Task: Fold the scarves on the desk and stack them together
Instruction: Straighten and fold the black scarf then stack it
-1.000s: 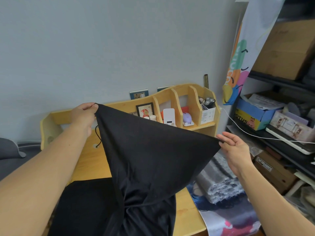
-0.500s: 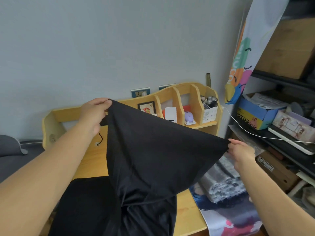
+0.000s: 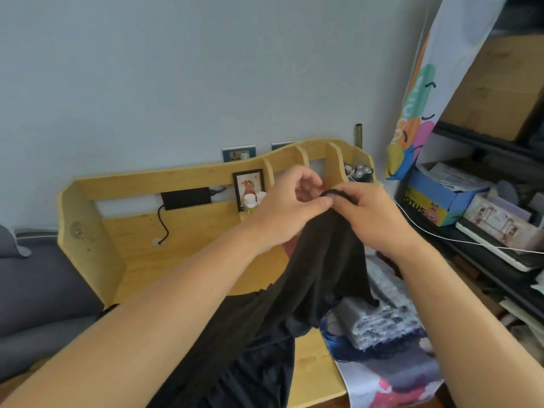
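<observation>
A black scarf (image 3: 323, 278) hangs doubled from my two hands, its lower part draped over the wooden desk (image 3: 188, 254) and off the front edge. My left hand (image 3: 288, 210) and my right hand (image 3: 368, 213) meet above the desk's middle right, each pinching a top corner of the scarf, the two corners held together. On the right end of the desk lies a grey-and-white knitted scarf (image 3: 379, 316), folded, on a blue, white and red printed cloth (image 3: 391, 375) that hangs over the desk's edge.
The desk's back shelf (image 3: 306, 160) holds a small framed picture (image 3: 248, 187), two small bottles and a black power adapter (image 3: 185, 198) with a cable. A crowded shelving unit (image 3: 485, 219) with boxes stands to the right. A grey sofa (image 3: 38, 290) is at the left.
My hands were spread wide apart, stretching the black scarf out. They have come together above the desk, bringing the two corners to meet, and the scarf now hangs folded in half.
</observation>
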`<state>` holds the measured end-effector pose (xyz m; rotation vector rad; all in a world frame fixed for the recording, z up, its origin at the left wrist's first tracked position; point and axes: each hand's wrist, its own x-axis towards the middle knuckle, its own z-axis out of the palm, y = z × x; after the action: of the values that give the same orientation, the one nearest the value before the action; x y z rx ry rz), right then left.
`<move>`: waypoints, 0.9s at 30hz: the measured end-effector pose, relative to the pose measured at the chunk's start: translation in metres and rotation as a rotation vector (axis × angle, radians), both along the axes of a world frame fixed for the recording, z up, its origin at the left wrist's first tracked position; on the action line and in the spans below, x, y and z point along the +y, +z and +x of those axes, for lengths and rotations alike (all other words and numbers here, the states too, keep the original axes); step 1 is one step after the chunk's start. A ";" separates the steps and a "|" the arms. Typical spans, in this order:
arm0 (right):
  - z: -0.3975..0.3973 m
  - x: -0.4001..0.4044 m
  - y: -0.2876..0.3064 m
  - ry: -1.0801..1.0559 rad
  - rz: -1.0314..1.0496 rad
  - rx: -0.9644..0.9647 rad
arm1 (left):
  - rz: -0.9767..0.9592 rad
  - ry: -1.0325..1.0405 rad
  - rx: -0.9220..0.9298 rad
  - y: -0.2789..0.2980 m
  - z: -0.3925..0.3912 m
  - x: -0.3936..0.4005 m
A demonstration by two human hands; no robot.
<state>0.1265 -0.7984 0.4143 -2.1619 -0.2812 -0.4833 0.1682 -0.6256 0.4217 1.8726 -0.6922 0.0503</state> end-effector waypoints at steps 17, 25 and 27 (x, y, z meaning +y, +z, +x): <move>-0.006 -0.007 0.041 -0.036 0.358 0.027 | 0.151 -0.044 -0.061 -0.048 -0.017 0.030; 0.004 0.022 0.058 -0.185 0.081 -0.146 | 0.282 0.195 -0.124 -0.054 -0.030 0.021; 0.009 0.028 0.062 -0.201 0.031 -0.141 | 0.291 0.257 -0.155 -0.054 -0.032 0.022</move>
<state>0.1356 -0.7700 0.4761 -2.1393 -0.1330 -0.7512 0.1366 -0.6040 0.3676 2.2486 -0.5820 0.2755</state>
